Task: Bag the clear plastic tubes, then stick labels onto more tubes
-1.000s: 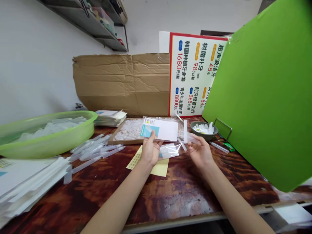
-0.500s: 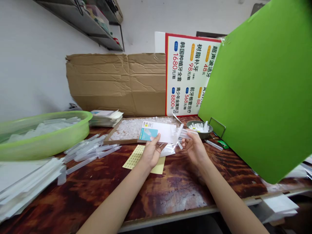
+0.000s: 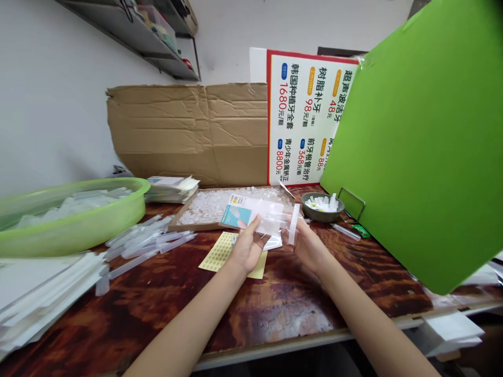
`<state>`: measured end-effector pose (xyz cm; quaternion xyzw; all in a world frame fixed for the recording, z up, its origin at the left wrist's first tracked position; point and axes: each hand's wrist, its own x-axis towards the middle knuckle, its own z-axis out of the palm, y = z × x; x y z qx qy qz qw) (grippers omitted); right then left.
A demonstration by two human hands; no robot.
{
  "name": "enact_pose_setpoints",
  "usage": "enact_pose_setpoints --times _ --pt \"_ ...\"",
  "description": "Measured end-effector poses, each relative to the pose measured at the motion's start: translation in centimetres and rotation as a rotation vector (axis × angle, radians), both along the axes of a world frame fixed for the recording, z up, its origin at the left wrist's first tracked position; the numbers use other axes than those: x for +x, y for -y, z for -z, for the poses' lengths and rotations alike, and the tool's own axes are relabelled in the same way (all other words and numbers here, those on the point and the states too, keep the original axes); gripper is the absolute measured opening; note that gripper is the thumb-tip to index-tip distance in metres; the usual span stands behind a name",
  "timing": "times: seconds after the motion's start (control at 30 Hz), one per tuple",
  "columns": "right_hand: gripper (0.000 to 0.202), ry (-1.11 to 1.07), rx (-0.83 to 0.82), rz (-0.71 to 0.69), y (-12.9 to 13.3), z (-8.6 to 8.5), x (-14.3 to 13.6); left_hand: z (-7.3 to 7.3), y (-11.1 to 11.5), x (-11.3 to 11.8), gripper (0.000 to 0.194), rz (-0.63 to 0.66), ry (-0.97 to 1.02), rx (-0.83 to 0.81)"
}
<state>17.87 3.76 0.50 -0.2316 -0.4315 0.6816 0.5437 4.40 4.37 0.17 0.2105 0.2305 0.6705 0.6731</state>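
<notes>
Between my hands is a clear plastic bag (image 3: 271,222) with a white and blue printed card (image 3: 238,214) inside. My left hand (image 3: 248,248) pinches its card end, thumb on top. My right hand (image 3: 308,243) is closed around the bag's mouth, just behind an upright white strip (image 3: 293,224) on its flap. A clear plastic piece reaches from the right fingers into the bag over the card; its outline is faint. Below the hands, a yellow sticker sheet (image 3: 214,256) and another clear bag (image 3: 274,242) lie on the table.
Behind stands a shallow cardboard tray (image 3: 184,227) of small clear pieces. A grey bowl (image 3: 324,213) of white strips is at right, near a green board (image 3: 412,157). Leftward are loose clear tubes (image 3: 145,241), a green basin (image 3: 133,209) and stacked white packets (image 3: 51,298).
My right hand has moved left with the clear piece, which now reaches further into the bag. The white strip now stands in front of the right fingers. The bag has tilted slightly.
</notes>
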Motion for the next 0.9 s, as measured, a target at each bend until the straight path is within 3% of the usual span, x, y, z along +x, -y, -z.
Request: enact_pose_setpoints --times 0.2,0.3,0.37,0.43,0.53,0.63,0.83,0.9 --pt "0.035 0.22 0.159 0.145 0.1 1.0 -1.1 -0.2 0.5 0.2 0.029 -0.019 -0.018 0.026" --pt "0.037 0.473 0.297 0.086 0.0 1.4 -0.8 -0.8 0.3 -0.1 0.018 -0.021 0.001 -0.079" --pt "0.039 0.585 0.407 0.143 0.0 1.3 -0.2 -1.2 0.1 -0.5 0.008 -0.016 0.016 -0.119" --pt "0.044 0.702 0.612 0.339 0.1 1.1 0.3 -1.5 -0.1 -0.9 0.004 -0.028 0.032 -0.137" --pt "0.047 0.927 1.052 0.636 0.7 0.6 0.7 -1.6 -0.4 -1.5 0.011 -0.039 0.057 -0.146" --pt "0.047 1.038 1.285 0.689 1.3 0.4 0.3 -1.5 -0.5 -1.7 0.014 -0.033 0.067 -0.138" --pt "0.046 1.169 1.249 0.749 1.4 0.6 -0.1 -1.4 0.2 -1.4 0.008 -0.036 0.024 -0.043" --pt "0.05 1.231 1.216 0.764 1.1 0.8 0.1 -1.3 0.7 -0.9 0.021 -0.038 -0.058 0.028"
